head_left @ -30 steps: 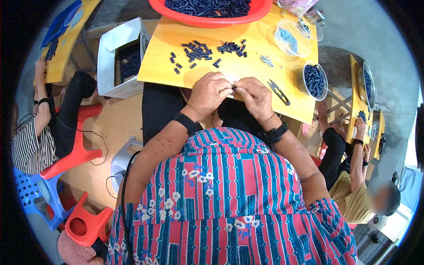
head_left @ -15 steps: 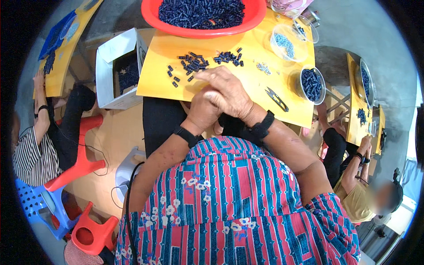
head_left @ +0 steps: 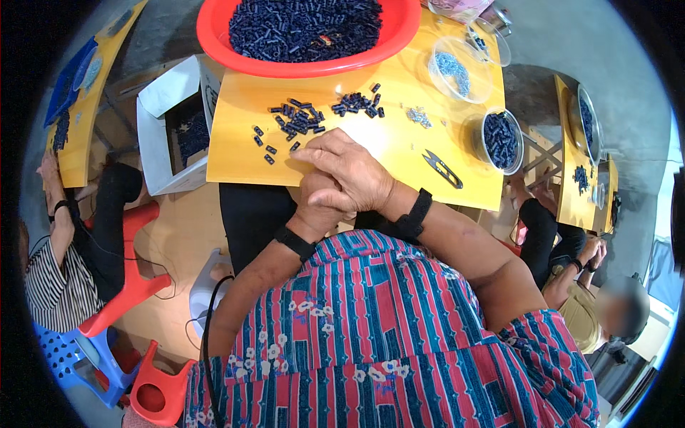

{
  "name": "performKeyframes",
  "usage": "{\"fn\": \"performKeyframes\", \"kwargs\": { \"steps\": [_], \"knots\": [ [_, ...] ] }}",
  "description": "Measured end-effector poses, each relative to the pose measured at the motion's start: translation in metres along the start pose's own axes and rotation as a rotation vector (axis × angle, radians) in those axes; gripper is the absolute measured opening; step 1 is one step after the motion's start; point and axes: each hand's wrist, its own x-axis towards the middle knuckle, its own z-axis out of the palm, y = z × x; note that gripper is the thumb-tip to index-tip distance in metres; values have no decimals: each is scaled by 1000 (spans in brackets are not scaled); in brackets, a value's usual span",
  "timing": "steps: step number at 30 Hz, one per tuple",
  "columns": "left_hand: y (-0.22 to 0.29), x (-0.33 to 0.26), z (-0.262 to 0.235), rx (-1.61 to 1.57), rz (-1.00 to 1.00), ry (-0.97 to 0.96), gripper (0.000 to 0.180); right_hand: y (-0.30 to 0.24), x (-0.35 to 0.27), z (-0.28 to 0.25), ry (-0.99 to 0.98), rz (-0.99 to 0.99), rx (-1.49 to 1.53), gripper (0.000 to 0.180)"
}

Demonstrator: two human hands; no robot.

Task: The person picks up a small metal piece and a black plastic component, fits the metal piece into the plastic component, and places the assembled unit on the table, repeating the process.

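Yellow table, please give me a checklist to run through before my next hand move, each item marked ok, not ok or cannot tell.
1. Hands apart: not ok; the right hand lies over the left hand.
2. Both hands empty: cannot tell; the palms are hidden.
3. Loose dark pieces gathered with the piles: not ok; several lie apart at the left of the yellow table.
4. Black snips uncovered: ok; they lie in plain sight, right of the hands.
5. Clear tub upright: ok; it holds dark pieces.
6. Red basin upright: ok; it stands at the far side, holding many dark pieces.
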Motion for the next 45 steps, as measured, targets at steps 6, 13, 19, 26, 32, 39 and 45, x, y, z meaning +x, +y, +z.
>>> {"fn": "performKeyframes", "kwargs": {
  "steps": [6,13,19,26,32,39,45],
  "knots": [
    [10,0,-3,-202,-74,80,32,3,-5,4,-25,-7,27,75],
    [6,-5,2,-314,-92,106,30,3,-7,5,-41,5,-1,74],
    [7,-4,5,-295,-53,98,32,4,-11,3,-20,25,4,74],
    [9,0,-6,-71,-18,-77,42,6,-10,-2,-15,-32,-24,55],
    [22,19,-12,-84,6,-16,16,-1,-28,-24,265,196,126,29],
    [29,16,-21,-591,-339,-92,14,-16,-69,-35,295,550,471,36],
    [35,13,-24,-833,-498,-154,17,-19,-76,-33,232,494,402,34]
  ]
}}
